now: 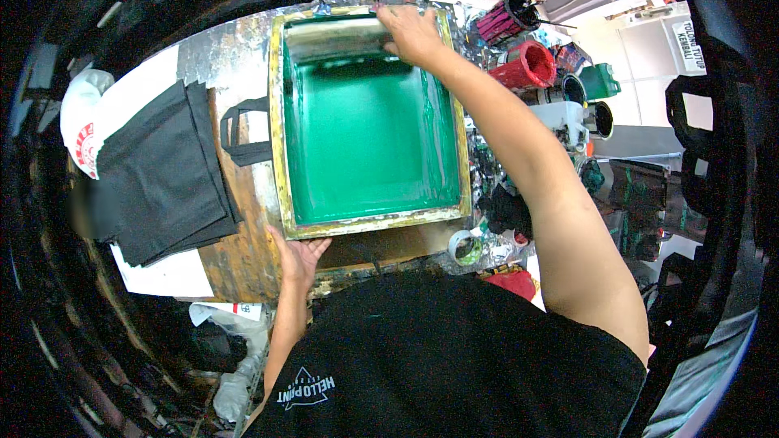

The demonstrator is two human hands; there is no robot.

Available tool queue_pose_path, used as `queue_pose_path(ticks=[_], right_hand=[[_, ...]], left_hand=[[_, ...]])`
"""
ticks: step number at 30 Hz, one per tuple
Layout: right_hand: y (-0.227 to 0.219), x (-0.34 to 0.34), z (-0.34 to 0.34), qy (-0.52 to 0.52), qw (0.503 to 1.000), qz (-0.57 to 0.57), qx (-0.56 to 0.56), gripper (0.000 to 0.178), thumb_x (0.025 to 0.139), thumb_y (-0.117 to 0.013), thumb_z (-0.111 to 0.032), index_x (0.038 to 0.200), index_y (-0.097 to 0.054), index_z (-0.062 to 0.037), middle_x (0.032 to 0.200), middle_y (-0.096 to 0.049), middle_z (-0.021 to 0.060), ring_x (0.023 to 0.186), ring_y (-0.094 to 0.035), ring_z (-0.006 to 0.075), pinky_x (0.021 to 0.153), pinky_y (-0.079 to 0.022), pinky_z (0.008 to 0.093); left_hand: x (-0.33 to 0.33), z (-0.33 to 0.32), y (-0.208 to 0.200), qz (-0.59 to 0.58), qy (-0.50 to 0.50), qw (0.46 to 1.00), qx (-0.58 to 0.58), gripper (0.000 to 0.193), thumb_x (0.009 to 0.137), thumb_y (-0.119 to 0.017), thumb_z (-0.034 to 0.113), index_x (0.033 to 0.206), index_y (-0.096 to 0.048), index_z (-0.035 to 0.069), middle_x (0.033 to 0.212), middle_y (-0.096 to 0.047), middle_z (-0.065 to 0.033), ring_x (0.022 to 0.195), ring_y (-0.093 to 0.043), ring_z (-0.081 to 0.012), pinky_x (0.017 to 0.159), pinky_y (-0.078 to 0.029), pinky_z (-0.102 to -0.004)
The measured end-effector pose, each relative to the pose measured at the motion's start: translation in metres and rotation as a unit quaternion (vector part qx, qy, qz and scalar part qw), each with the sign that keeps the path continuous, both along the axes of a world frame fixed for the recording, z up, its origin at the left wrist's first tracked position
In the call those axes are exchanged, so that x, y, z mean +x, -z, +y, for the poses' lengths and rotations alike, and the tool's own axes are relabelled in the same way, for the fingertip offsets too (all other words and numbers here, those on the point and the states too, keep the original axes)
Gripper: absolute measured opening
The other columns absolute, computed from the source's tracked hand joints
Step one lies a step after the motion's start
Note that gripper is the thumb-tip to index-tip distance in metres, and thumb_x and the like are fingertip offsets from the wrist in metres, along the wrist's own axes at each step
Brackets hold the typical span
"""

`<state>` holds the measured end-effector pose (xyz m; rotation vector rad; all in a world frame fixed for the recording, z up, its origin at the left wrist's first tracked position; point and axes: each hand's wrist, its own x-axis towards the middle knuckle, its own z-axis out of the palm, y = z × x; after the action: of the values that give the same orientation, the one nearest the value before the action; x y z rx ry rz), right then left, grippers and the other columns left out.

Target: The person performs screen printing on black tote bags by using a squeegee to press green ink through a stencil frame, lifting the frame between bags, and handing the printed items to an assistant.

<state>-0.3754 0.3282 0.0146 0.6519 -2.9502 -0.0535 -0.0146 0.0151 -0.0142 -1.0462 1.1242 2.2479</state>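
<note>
Screen frame (369, 126) lies on a stained worktable (235, 264); right hand (414, 32) grips a squeegee (341, 39), left hand (296, 255) flat-open.

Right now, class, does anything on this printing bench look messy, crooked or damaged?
The bench top beside the screen frame is stained and worn. Paint pots crowd the right side, smeared with ink. The frame itself sits square, right hand at its far end, left hand at its near corner.

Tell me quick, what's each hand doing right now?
Left hand: open, fingers spread against the near edge of the yellowed wooden frame of the green mesh printing screen.
Right hand: closed on the metal-edged squeegee.
</note>
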Motion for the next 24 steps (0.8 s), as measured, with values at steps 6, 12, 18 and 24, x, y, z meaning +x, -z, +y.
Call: queue_pose_path(ticks=[6,12,18,24], right_hand=[[-0.044,0.163,0.007,0.014,0.988,-0.153,-0.026,0.060,0.079,-0.083,-0.027,0.129,-0.052,-0.0123,0.114,-0.062,0.0117,0.113,-0.058,0.0353,0.093,-0.041,0.0597],[-0.054,0.279,0.005,0.034,0.978,-0.207,0.001,0.061,0.079,-0.082,-0.026,0.129,-0.050,-0.0115,0.117,-0.061,0.0113,0.114,-0.057,0.0348,0.094,-0.039,0.0594],[-0.037,0.318,0.013,0.016,0.994,-0.108,0.014,0.064,0.074,-0.085,-0.024,0.127,-0.051,-0.0142,0.114,-0.058,0.0075,0.112,-0.056,0.0294,0.098,-0.036,0.0577],[-0.022,0.266,0.021,0.017,0.999,-0.043,0.008,0.065,0.069,-0.086,-0.017,0.125,-0.053,-0.0163,0.113,-0.057,0.0053,0.114,-0.054,0.0284,0.100,-0.035,0.0594]], left_hand=[[0.006,-0.006,0.011,0.023,0.000,0.999,0.030,0.116,0.086,-0.028,0.093,0.161,-0.016,0.005,0.156,-0.038,-0.0225,0.135,-0.048,-0.0396,0.107,-0.047,-0.0494],[0.011,-0.013,0.015,0.090,0.031,0.993,0.074,0.117,0.086,-0.031,0.092,0.162,-0.010,0.006,0.160,-0.029,-0.0246,0.139,-0.045,-0.0414,0.110,-0.045,-0.0505],[0.010,-0.009,0.008,0.086,0.022,0.993,0.076,0.121,0.084,-0.033,0.094,0.162,-0.006,0.006,0.161,-0.022,-0.0288,0.142,-0.038,-0.0477,0.113,-0.042,-0.0513],[0.011,-0.006,0.007,0.063,0.002,0.997,0.045,0.123,0.082,-0.033,0.095,0.163,-0.005,0.006,0.161,-0.021,-0.0296,0.142,-0.037,-0.0489,0.113,-0.043,-0.0506]])
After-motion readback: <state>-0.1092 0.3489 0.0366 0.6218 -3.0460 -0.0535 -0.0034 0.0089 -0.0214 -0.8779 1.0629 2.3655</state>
